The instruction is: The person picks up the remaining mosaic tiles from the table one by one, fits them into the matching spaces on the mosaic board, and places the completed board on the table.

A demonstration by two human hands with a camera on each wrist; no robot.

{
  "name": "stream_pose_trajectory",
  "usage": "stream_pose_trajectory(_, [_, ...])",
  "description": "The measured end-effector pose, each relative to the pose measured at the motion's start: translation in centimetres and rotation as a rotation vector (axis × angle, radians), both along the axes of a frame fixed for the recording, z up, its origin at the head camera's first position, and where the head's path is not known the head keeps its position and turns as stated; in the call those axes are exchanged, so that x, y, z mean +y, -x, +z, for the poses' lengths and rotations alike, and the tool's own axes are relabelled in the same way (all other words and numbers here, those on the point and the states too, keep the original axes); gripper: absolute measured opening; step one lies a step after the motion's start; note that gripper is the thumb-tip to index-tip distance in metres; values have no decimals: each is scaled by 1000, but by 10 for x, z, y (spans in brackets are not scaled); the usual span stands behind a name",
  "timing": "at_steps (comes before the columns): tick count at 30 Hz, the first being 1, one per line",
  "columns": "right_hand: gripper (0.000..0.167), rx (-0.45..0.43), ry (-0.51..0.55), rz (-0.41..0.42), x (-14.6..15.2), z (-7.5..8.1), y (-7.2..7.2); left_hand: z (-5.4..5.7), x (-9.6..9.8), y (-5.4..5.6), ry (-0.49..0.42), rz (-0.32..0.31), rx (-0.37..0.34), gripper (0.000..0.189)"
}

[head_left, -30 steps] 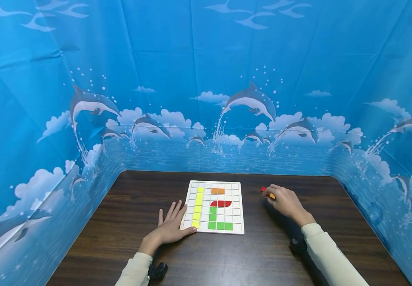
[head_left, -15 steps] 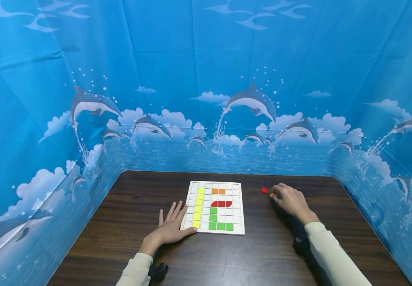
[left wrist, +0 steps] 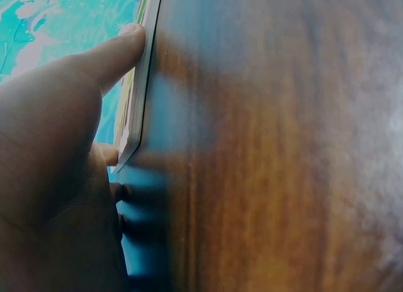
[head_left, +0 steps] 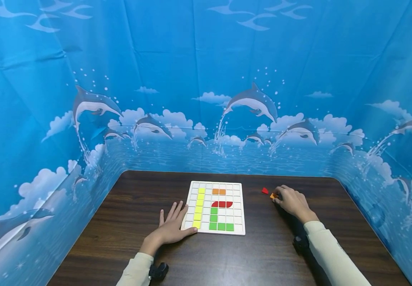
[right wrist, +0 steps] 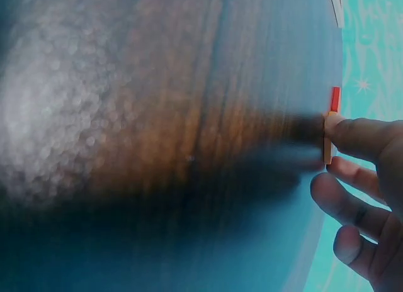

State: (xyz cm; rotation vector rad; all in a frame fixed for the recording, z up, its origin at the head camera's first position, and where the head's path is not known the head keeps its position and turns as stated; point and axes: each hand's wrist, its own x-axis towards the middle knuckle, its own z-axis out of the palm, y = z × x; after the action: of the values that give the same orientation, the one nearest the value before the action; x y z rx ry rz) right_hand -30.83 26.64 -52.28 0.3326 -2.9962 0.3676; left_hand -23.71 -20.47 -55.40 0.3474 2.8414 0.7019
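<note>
A white grid board (head_left: 229, 216) lies on the table, with a yellow strip (head_left: 199, 208), an orange block (head_left: 218, 192), a red round-ended piece (head_left: 222, 204) and a green L-shaped piece (head_left: 213, 218) on it. My left hand (head_left: 170, 229) rests spread at the board's left edge, thumb on its near corner; the left wrist view shows that thumb (left wrist: 119, 50) against the rim. To the right of the board, my right hand (head_left: 292, 203) pinches a small orange piece (head_left: 273, 196) at table height. In the right wrist view the thumb overlaps the orange piece (right wrist: 327, 147).
A small loose red piece (head_left: 265, 190) lies just left of the orange one. The dark wooden table (head_left: 234, 258) is bordered by a blue dolphin-print curtain (head_left: 206, 151) at the back and sides.
My right hand has moved slightly right, away from the red piece, which now shows fully. The orange piece, earlier mostly covered by the fingers, shows more. My left hand stays put.
</note>
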Motion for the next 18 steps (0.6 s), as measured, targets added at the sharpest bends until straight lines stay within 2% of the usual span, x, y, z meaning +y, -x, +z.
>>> stream_pose_trajectory(5, [16,8,1,17,1,-2,0,-4,0,1,-11,6,14,108])
stream_pose_trajectory(13, [11,41,-3,27,3,-4,2,6,1,-4,-36,-19,-2,110])
stream_pose_trajectory(18, [10,33,-4,25,4,-4,3,5,1,-4,-10,-17,-6,110])
